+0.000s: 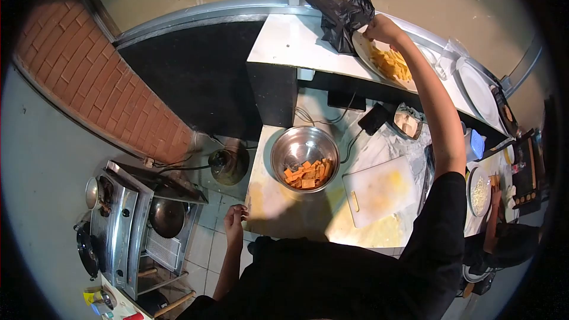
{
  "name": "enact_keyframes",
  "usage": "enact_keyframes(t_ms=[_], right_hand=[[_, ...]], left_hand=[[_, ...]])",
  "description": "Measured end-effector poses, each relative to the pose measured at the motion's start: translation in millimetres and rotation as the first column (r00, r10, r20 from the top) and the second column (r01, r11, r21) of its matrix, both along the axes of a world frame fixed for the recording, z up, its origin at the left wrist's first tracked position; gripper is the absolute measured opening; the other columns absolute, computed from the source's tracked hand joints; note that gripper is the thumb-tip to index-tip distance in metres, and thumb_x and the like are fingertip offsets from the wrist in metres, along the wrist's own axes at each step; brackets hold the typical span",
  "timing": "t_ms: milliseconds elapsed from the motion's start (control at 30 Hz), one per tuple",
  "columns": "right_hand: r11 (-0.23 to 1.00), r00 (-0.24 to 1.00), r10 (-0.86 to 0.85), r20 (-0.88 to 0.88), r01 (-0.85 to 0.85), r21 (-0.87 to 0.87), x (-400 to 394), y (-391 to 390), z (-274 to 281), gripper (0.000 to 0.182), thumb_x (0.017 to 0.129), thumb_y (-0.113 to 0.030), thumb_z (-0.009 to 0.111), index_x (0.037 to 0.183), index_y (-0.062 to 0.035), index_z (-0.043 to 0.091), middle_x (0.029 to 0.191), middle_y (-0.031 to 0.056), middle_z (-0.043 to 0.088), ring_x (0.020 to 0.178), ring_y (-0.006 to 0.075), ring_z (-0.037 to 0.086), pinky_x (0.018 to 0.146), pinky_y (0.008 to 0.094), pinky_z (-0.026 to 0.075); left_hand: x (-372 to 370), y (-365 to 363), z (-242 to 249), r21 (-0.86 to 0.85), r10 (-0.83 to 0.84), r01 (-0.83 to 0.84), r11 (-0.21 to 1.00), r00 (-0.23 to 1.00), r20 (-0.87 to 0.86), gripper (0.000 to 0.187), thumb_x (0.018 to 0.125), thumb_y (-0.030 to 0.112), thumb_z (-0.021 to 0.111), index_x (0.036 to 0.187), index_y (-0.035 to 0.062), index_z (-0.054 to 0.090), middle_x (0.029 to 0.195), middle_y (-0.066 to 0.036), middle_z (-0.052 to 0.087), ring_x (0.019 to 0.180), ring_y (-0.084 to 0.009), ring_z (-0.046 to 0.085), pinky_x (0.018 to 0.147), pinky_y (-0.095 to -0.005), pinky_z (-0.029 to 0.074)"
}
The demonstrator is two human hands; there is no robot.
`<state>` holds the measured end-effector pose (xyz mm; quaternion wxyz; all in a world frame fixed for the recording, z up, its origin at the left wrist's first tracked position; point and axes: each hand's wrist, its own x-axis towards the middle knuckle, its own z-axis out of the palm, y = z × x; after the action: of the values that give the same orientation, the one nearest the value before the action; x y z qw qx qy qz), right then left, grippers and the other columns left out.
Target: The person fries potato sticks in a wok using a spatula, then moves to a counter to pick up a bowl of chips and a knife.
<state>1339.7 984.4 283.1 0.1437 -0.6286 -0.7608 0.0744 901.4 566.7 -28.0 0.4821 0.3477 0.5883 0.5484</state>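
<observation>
My right hand [384,29] reaches over the white shelf, at the upper rim of an oval plate [363,53] of yellow potato sticks [391,64]. Its fingers are curled down; what they grip is hidden. A crumpled black plastic bag [344,21] lies just left of that hand. My left hand [235,216] hangs low beside the counter's left edge, holding nothing, its fingers loosely bent and apart. Between the two hands, a steel bowl [290,143] with orange cut pieces [308,175] stands on the counter. A stained white cutting board [379,189] lies to its right.
A steel stove [121,213] and a wok [167,216] are at left, near a gas cylinder [228,163]. Cables and a black phone-like object [373,120] lie behind the bowl. Another person [504,243] works at the right by a plate of pale pieces [479,192].
</observation>
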Motion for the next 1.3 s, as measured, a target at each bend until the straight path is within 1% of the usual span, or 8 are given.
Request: enact_keyframes(t_ms=[133, 333, 400, 533, 633, 733, 967, 1300], right_hand=[[0.998, 0.994, 0.053, -0.092, -0.051, 0.022, -4, -12, 5, 0.012, 0.077, -0.009, 0.065, 0.078, 0.0006, 0.073, 0.076, 0.0108, 0.071, 0.072, 0.019, 0.066, 0.066, 0.0314, 0.05], [1.0, 1.0, 0.019, 0.009, -0.019, 0.009, 1, -8, 0, 0.017, 0.078, -0.008, 0.061, 0.084, 0.0002, 0.074, 0.079, 0.011, 0.072, 0.073, 0.019, 0.066, 0.069, 0.0318, 0.052], [0.99, 0.987, 0.104, -0.123, -0.115, -0.085, -5, -25, 12, 0.019, 0.078, -0.007, 0.06, 0.087, 0.001, 0.074, 0.08, 0.0122, 0.071, 0.073, 0.0198, 0.066, 0.07, 0.0322, 0.052], [0.987, 0.991, 0.098, -0.09, -0.109, -0.12, 13, -12, 11, 0.019, 0.076, -0.004, 0.059, 0.087, 0.0009, 0.074, 0.081, 0.0118, 0.071, 0.077, 0.0208, 0.067, 0.072, 0.0319, 0.052], [0.98, 0.975, 0.192, 0.107, -0.185, -0.073, 23, -14, 9, 0.021, 0.075, -0.001, 0.057, 0.087, -0.0019, 0.075, 0.085, 0.0113, 0.072, 0.081, 0.0232, 0.067, 0.073, 0.0323, 0.052], [0.981, 0.93, 0.154, 0.334, -0.105, -0.16, 16, -35, 11, 0.027, 0.075, 0.004, 0.055, 0.091, -0.0063, 0.074, 0.091, 0.0124, 0.071, 0.087, 0.0246, 0.066, 0.075, 0.034, 0.051], [0.966, 0.934, 0.156, 0.322, -0.076, -0.248, 21, -31, 13, 0.019, 0.079, -0.001, 0.061, 0.093, -0.0057, 0.072, 0.092, 0.0096, 0.07, 0.088, 0.0232, 0.065, 0.077, 0.0337, 0.05], [0.951, 0.938, 0.269, 0.217, -0.224, -0.213, 31, -31, 7, 0.018, 0.081, -0.01, 0.069, 0.098, -0.0043, 0.071, 0.095, 0.0089, 0.069, 0.09, 0.0215, 0.064, 0.083, 0.0329, 0.05]], left_hand=[[-2, 2, -8, -0.012, -0.023, 0.024, 1.0, 0.999, 0.041, 0.029, 0.102, 0.034, 0.05, 0.094, 0.0075, 0.061, 0.094, -0.002, 0.061, 0.083, -0.0104, 0.058, 0.073, -0.026, 0.043], [-2, 3, -4, -0.049, -0.021, 0.022, 0.999, 1.0, 0.023, 0.029, 0.101, 0.034, 0.05, 0.094, 0.008, 0.061, 0.094, -0.002, 0.062, 0.082, -0.0108, 0.059, 0.072, -0.0264, 0.044], [-2, 3, -5, -0.025, -0.022, 0.022, 0.999, 1.0, 0.019, 0.028, 0.101, 0.033, 0.05, 0.094, 0.0082, 0.061, 0.094, -0.002, 0.062, 0.082, -0.011, 0.06, 0.071, -0.0266, 0.044], [-3, 4, -7, -0.015, -0.017, 0.017, 1.0, 1.0, 0.002, 0.028, 0.101, 0.033, 0.05, 0.095, 0.008, 0.061, 0.094, -0.002, 0.062, 0.081, -0.0111, 0.06, 0.071, -0.0266, 0.044], [-2, 4, -6, -0.031, -0.011, 0.011, 0.999, 1.0, 0.002, 0.028, 0.101, 0.032, 0.05, 0.094, 0.0077, 0.061, 0.093, -0.002, 0.062, 0.081, -0.0112, 0.06, 0.07, -0.0263, 0.044], [0, 6, -5, -0.04, -0.01, 0.01, 0.999, 1.0, -0.002, 0.028, 0.101, 0.032, 0.05, 0.094, 0.0074, 0.06, 0.093, -0.002, 0.061, 0.081, -0.0112, 0.06, 0.07, -0.026, 0.044], [3, 5, -2, -0.045, -0.002, 0.001, 0.999, 1.0, -0.01, 0.028, 0.103, 0.028, 0.047, 0.092, 0.0055, 0.06, 0.089, -0.002, 0.062, 0.079, -0.0104, 0.059, 0.07, -0.0269, 0.044], [4, 1, -2, -0.046, 0.011, -0.01, 0.999, 1.0, 0.013, 0.026, 0.102, 0.031, 0.051, 0.092, 0.0084, 0.061, 0.089, 0.0, 0.06, 0.079, -0.0098, 0.059, 0.07, -0.0251, 0.043]])
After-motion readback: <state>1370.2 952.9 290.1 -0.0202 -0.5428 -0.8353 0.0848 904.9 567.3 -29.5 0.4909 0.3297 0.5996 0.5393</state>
